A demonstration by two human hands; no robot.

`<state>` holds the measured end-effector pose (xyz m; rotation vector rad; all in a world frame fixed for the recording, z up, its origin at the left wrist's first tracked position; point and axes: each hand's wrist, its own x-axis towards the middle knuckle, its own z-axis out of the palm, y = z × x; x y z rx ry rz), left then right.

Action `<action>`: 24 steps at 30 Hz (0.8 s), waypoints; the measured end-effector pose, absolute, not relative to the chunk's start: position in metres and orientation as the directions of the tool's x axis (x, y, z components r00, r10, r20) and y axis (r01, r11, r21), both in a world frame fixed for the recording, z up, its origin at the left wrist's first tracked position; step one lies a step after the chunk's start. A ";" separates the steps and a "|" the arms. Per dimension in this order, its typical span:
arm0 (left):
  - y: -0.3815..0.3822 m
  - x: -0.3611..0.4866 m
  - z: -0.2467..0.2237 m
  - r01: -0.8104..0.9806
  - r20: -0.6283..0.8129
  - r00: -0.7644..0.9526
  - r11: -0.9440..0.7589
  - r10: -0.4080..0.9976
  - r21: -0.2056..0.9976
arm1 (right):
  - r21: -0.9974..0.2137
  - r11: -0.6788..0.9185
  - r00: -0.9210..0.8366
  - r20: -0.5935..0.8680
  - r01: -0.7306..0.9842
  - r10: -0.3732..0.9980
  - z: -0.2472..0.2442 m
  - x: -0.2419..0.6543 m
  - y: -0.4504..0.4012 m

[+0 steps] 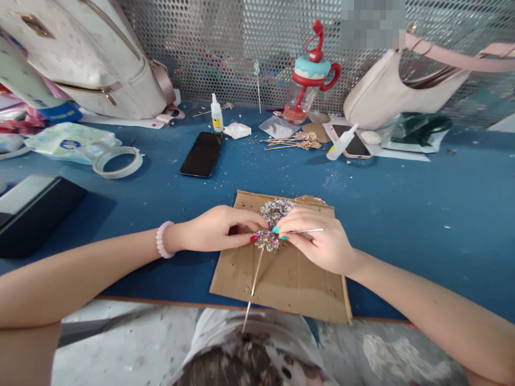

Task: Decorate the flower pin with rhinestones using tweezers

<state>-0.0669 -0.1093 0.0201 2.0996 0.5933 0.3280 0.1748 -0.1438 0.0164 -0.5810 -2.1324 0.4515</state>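
A hair stick [258,271] with a thin gold shaft and a flower-shaped head of glittering beads lies across a piece of brown cardboard [241,271], its shaft pointing toward me past the table edge. My left hand [221,228] pinches the left side of the beaded head between thumb and fingers. My right hand [317,236] is closed around a thin silver rod-like tool [308,231], its fingertips at the right side of the head. Just behind sits a heap of loose multicoloured beads [276,212], partly covered by my right fingers.
Behind the cardboard lie a black phone [202,154], several gold sticks [293,141], and glue bottles [216,113] [341,142]. A red-handled cup [311,75] stands at the back, a handbag [374,91] beside it. A tape roll [118,162] and dark case [44,214] are left.
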 end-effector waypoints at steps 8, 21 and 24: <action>-0.110 -0.066 0.021 0.283 0.008 0.851 -0.471 0.524 0.835 | -0.480 0.835 -0.546 0.638 0.270 0.543 0.017 0.174 -0.145; -0.110 -0.067 0.021 0.281 0.014 0.853 -0.483 0.522 0.829 | -0.509 0.824 -0.525 0.644 0.249 0.557 0.016 0.175 -0.143; -0.110 -0.067 0.021 0.278 0.025 0.851 -0.489 0.525 0.827 | -0.511 0.823 -0.524 0.643 0.250 0.559 0.015 0.175 -0.143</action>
